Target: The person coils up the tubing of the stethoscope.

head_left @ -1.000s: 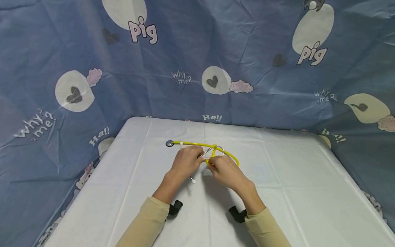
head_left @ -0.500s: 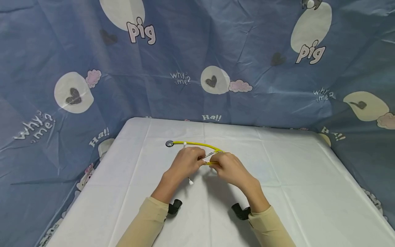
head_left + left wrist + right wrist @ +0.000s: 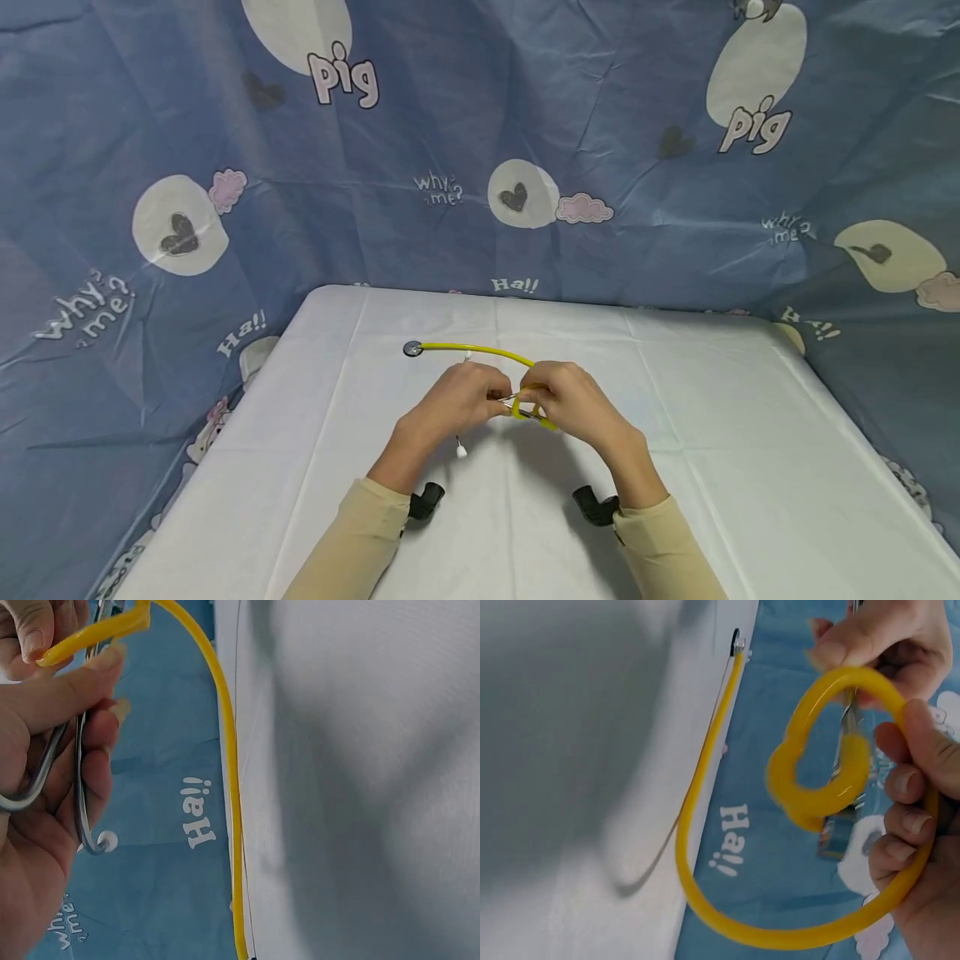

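A stethoscope is between my hands above the white tabletop. Its metal ear tubes [image 3: 80, 772] lie in the curled fingers of my left hand [image 3: 467, 398]; one white ear tip [image 3: 461, 452] pokes out below that hand. My right hand [image 3: 573, 404] grips the yellow tubing [image 3: 911, 889]. Near my left fingertips the tubing makes a small loop [image 3: 787, 780] around the metal tubes, as the right wrist view shows. From my right hand the rest sags in a wide curve to the round chest piece [image 3: 412, 349], at the far left on the table.
White cloth covers the table [image 3: 720, 500]. Behind it hangs a blue printed sheet [image 3: 645, 150]. Black wrist-worn devices [image 3: 427, 502] sit under both forearms, close to the tabletop.
My right hand has moved right, pulling the tubing along, and the loop it hid half a second ago shows again. My left hand has shifted slightly right with the ear tubes. The chest piece stays put.
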### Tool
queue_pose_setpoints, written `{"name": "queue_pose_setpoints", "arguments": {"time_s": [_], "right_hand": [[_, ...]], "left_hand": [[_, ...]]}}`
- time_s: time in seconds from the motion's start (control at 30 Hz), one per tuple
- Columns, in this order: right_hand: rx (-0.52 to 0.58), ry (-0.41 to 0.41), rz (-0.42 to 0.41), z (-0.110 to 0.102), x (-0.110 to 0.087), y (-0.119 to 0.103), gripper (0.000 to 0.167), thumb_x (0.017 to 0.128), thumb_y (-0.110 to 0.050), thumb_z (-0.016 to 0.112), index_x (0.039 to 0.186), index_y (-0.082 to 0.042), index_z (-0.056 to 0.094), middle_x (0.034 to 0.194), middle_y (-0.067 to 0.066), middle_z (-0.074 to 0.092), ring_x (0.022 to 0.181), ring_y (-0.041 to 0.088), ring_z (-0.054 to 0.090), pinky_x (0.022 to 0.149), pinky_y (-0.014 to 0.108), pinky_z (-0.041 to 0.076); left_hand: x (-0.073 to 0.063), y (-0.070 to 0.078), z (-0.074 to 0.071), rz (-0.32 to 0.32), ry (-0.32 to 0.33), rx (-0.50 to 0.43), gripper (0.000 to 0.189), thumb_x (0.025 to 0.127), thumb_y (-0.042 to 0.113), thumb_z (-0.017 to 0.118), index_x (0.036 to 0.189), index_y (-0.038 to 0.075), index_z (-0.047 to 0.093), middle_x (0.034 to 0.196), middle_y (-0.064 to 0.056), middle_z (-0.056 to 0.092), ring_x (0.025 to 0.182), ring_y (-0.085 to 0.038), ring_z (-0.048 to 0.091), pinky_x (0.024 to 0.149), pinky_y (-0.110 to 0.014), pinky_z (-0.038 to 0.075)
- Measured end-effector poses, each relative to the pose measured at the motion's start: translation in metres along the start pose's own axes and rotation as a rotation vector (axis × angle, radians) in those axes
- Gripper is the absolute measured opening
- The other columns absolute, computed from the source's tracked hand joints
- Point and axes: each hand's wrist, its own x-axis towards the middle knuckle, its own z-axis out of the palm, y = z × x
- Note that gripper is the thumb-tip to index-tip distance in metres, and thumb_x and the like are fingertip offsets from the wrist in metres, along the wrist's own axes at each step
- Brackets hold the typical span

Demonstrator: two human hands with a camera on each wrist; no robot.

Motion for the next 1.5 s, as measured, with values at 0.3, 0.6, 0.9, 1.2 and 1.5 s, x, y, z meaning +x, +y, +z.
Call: {"name": "queue_pose_setpoints", "arguments": {"time_s": [0.3, 0.6, 0.9, 1.2, 1.5], "right_hand": [[0.156, 0.007, -0.012, -0.003, 0.001, 0.014, 0.004, 0.085, -0.018, 0.077, 0.085, -0.015, 0.074, 0.084, -0.005, 0.069, 0.075, 0.008, 0.062, 0.068, 0.026, 0.054], [0.217, 0.022, -0.027, -0.006, 0.000, 0.021, 0.009, 0.084, -0.014, 0.076, 0.092, -0.009, 0.077, 0.083, -0.003, 0.065, 0.074, 0.009, 0.060, 0.066, 0.024, 0.054], [0.304, 0.027, -0.008, -0.008, -0.002, 0.027, 0.011, 0.087, -0.016, 0.073, 0.096, -0.012, 0.078, 0.083, 0.000, 0.067, 0.075, 0.013, 0.062, 0.068, 0.025, 0.056], [0.311, 0.025, 0.084, -0.005, 0.000, 0.032, 0.012, 0.087, -0.010, 0.073, 0.097, -0.006, 0.078, 0.086, 0.007, 0.070, 0.074, 0.019, 0.060, 0.062, 0.022, 0.049], [0.338, 0.023, 0.107, -0.009, -0.002, 0.028, 0.013, 0.088, -0.012, 0.072, 0.097, -0.006, 0.078, 0.086, 0.007, 0.070, 0.076, 0.029, 0.061, 0.064, 0.022, 0.049]], "left_hand": [[0.001, 0.002, 0.001, -0.011, -0.077, -0.087, 0.015, 0.081, 0.028, 0.082, 0.077, 0.028, 0.068, 0.073, 0.020, 0.060, 0.067, 0.000, 0.053, 0.066, -0.020, 0.044], [0.002, 0.005, -0.004, -0.011, -0.105, -0.192, 0.016, 0.082, 0.026, 0.082, 0.074, 0.029, 0.068, 0.068, 0.019, 0.059, 0.064, -0.002, 0.050, 0.073, -0.026, 0.043], [0.002, 0.008, -0.007, 0.003, -0.105, -0.241, 0.013, 0.080, 0.024, 0.083, 0.076, 0.031, 0.072, 0.069, 0.022, 0.062, 0.065, -0.002, 0.055, 0.110, -0.053, 0.039], [0.002, 0.010, -0.011, 0.015, -0.108, -0.230, 0.011, 0.080, 0.027, 0.083, 0.077, 0.031, 0.074, 0.069, 0.023, 0.062, 0.065, -0.001, 0.056, 0.114, -0.055, 0.035], [0.002, 0.011, -0.011, 0.041, -0.098, -0.244, 0.010, 0.080, 0.026, 0.083, 0.078, 0.030, 0.074, 0.071, 0.023, 0.063, 0.066, 0.001, 0.057, 0.094, -0.035, 0.047]]}}
